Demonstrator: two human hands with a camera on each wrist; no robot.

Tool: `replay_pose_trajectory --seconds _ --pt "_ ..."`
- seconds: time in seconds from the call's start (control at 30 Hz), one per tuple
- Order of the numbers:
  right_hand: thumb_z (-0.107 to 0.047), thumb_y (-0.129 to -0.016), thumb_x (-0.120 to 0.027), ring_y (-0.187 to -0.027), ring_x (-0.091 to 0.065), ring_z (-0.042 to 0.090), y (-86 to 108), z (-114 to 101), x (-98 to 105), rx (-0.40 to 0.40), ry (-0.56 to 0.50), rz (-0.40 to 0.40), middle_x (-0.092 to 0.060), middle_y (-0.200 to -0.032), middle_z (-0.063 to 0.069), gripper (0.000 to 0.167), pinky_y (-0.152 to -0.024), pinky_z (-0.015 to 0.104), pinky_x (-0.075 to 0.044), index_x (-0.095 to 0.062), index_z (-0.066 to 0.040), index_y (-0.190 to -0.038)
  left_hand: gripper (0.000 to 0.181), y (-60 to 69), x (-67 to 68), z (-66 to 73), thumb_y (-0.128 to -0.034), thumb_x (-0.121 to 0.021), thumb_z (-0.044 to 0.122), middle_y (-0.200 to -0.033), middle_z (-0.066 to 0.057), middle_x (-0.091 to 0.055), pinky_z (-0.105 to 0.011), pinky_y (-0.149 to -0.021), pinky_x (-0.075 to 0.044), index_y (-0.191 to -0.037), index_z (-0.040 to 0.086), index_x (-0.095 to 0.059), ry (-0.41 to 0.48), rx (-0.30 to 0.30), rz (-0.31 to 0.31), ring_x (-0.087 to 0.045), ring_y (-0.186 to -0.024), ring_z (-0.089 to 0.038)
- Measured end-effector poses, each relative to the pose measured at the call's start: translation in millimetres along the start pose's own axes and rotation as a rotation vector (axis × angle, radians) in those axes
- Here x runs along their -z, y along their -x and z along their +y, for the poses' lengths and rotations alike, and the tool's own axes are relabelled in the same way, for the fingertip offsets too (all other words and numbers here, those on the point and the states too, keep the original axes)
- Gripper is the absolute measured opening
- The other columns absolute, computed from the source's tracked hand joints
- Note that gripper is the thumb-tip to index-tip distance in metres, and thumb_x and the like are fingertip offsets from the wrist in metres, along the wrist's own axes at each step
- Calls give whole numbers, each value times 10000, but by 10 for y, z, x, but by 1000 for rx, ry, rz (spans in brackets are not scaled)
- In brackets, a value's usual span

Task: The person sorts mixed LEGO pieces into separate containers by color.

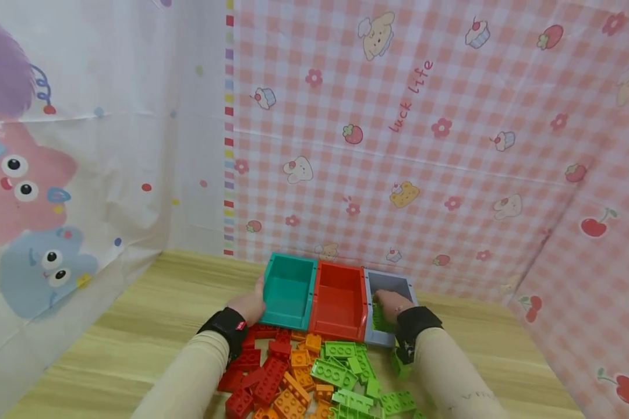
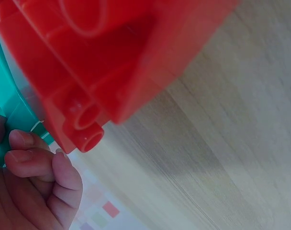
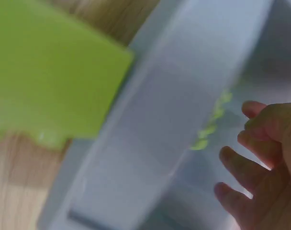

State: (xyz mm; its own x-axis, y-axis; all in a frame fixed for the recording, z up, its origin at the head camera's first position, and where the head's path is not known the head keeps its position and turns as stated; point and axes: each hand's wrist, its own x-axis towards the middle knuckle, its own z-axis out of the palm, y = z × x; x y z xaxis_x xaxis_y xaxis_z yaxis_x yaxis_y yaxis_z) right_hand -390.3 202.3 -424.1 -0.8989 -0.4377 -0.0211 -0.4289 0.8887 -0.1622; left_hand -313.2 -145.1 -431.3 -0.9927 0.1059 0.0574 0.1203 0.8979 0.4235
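Observation:
At the left side of the teal bin (image 1: 288, 295), my left hand (image 1: 248, 306) grips its edge; in the left wrist view the bent fingers of that hand (image 2: 38, 184) meet the teal rim (image 2: 14, 98). My right hand (image 1: 392, 304) is inside the grey bin (image 1: 381, 337), above a green brick (image 1: 378, 317). The right wrist view has this hand (image 3: 267, 163) with fingers spread and slightly bent, holding nothing visible, beside the grey wall (image 3: 150, 110); green studs (image 3: 212, 124) show inside. The red bin (image 1: 339, 299) stands between the teal and grey ones.
In front of the bins lie loose red bricks (image 1: 269, 379), orange bricks (image 1: 289, 402) and green bricks (image 1: 332, 372). Large red bricks (image 2: 88, 62) are close to the left wrist camera, a green one (image 3: 54, 72) to the right. Patterned cloth (image 1: 320, 116) hangs behind the wooden table (image 1: 188, 279).

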Motion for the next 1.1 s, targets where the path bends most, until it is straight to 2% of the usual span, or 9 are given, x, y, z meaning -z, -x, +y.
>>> replay_pose_trajectory --seconds 0.17,0.33,0.43,0.53,0.6,0.67,0.8,0.97,1.1 --pt "14 -891 -540 -1040 -562 308 315 -206 277 85 -46 87 -604 -1096 151 238 -879 446 -435 -585 2 -1125 648 -56 35 -30 -939 -416 72 -490 -36 -437 -289 -433 -261 -1481 -3 -69 4 15 -16 -366 -402 -160" --pt "-40 -886 -585 -887 -602 217 740 -267 404 171 -74 128 -626 -974 62 149 -751 369 -487 -632 -51 -1026 631 -114 55 -72 -951 -377 80 -498 -38 -450 -302 -441 -277 -1486 3 -50 -8 23 -27 -376 -411 -166" --pt "-60 -867 -614 -807 -601 159 975 -285 370 208 -117 64 -633 -905 2 109 -693 320 -486 -649 -76 -968 625 -136 82 -90 -953 -372 78 -497 -41 -451 -306 -443 -278 -1485 -2 -54 -17 25 -27 -378 -411 -170" --pt "-119 -867 -637 -850 -599 153 1166 -313 241 232 -147 -78 -635 -930 -15 128 -720 319 -485 -653 -80 -987 624 -149 104 -106 -952 -368 71 -498 -45 -453 -306 -441 -278 -1484 -3 -51 -16 27 -26 -376 -409 -170" --pt "-158 -862 -656 -896 -596 146 1266 -338 127 255 -125 -152 -634 -971 -22 165 -752 323 -483 -653 -98 -1016 627 -157 105 -119 -952 -365 70 -495 -42 -452 -299 -436 -277 -1484 1 -42 -15 26 -27 -370 -405 -164" --pt "-219 -834 -692 -907 -591 125 1341 -359 28 269 -114 -198 -630 -986 -34 233 -754 311 -482 -651 -114 -1038 629 -150 106 -119 -954 -369 75 -500 -45 -460 -301 -439 -290 -1483 -4 -39 -12 23 -22 -391 -410 -169" --pt "-327 -742 -754 -815 -573 52 1418 -351 -124 288 -44 -197 -616 -915 -91 334 -685 277 -474 -665 -149 -1011 617 -86 100 -77 -941 -391 64 -517 -69 -488 -335 -462 -349 -1468 -43 -88 -2 0 8 -481 -451 -219" --pt "-289 -745 -765 -744 -522 6 1469 -312 -204 303 62 -154 -573 -847 -123 267 -634 253 -453 -669 -156 -956 621 -66 3 -66 -936 -402 69 -529 -77 -496 -350 -484 -364 -1465 -44 -97 7 -3 12 -505 -477 -241" --pt "-188 -749 -769 -758 -512 32 1509 -296 -57 264 -61 -151 -560 -857 -125 241 -655 269 -451 -633 -142 -943 619 -53 -76 -63 -939 -393 70 -521 -73 -487 -340 -472 -343 -1472 -33 -96 26 -3 4 -482 -460 -231"
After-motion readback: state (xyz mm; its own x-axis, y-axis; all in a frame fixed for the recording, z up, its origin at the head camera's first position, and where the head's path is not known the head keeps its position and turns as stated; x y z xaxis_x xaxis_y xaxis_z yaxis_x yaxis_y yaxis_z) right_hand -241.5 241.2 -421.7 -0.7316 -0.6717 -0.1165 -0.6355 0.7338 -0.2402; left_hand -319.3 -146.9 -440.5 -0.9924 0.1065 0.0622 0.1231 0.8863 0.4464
